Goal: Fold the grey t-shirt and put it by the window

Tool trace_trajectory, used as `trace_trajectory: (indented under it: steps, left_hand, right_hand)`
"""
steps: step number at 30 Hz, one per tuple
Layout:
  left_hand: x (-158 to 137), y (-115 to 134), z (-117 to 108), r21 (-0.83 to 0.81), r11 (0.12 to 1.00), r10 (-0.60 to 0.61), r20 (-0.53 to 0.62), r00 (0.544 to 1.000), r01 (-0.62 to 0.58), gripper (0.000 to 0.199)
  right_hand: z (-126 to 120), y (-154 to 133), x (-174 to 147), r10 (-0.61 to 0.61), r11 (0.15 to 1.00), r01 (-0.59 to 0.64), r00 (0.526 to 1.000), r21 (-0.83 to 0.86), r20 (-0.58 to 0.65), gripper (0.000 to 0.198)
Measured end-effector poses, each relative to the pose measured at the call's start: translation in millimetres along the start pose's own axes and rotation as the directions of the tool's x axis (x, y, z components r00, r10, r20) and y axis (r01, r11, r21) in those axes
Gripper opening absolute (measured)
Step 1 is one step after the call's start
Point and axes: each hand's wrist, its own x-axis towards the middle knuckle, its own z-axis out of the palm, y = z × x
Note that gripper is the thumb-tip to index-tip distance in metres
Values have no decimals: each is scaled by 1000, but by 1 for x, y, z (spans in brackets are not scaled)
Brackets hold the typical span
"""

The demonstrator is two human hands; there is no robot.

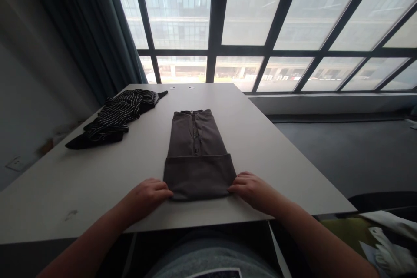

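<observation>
A dark grey-brown garment, which looks like a jacket or top with a front opening, lies folded flat on the white table. Its lower part is turned up over itself, making a wide band at the near end; the neckline with a small label points away from me. My left hand pinches the near left corner of the fold. At the near right corner, my right hand grips the cloth between thumb and fingers. Both hands rest low, close to the tabletop.
A crumpled black garment with white stripes lies at the table's left side. Large windows stand beyond the far edge, with a dark curtain at left. White gloves and a green item are at lower right.
</observation>
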Motion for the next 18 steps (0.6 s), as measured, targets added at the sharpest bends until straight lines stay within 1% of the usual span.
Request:
trace_trajectory:
  steps: [2,4,5,7,9,11,13,15,16,17,18]
  left_hand:
    - [-7,12,-10,-123,992,-8,109,994,21,23]
    - [-12,17,-14,-245,968,-16,185,983,61,20]
    - [-13,15,-13,-301,950,-26,201,979,87,19]
    - [-9,1,-6,-394,909,-67,179,982,134,21]
    - [1,-25,7,-440,881,-139,109,984,173,28]
    - [18,-57,21,-426,882,-202,46,978,202,33]
    - [41,-90,33,-349,911,-232,8,973,220,36]
    - [68,-122,42,-219,937,-288,-49,956,271,42]
    - [83,-137,44,-151,933,-342,-87,936,327,45]
    - [99,-151,47,-97,910,-413,-127,902,403,49]
    - [115,-165,49,-60,869,-494,-161,855,491,53]
  right_hand:
    - [-9,-11,-12,-24,997,17,996,80,91,26]
    - [-14,-15,-20,-43,982,17,990,187,135,23]
    - [-15,-13,-22,-47,969,12,989,247,138,20]
    - [-14,0,-18,-28,936,-9,995,352,100,17]
    - [-8,25,-6,26,911,-29,1000,411,12,19]
    - [2,57,15,90,909,-46,992,414,-88,23]
    - [14,92,42,154,914,-73,972,398,-175,25]
    - [25,125,73,205,930,-105,943,353,-260,24]
    - [29,140,91,243,934,-142,925,327,-293,24]
    - [33,153,108,294,931,-196,902,310,-315,27]
    - [36,165,126,351,917,-250,877,311,-328,32]
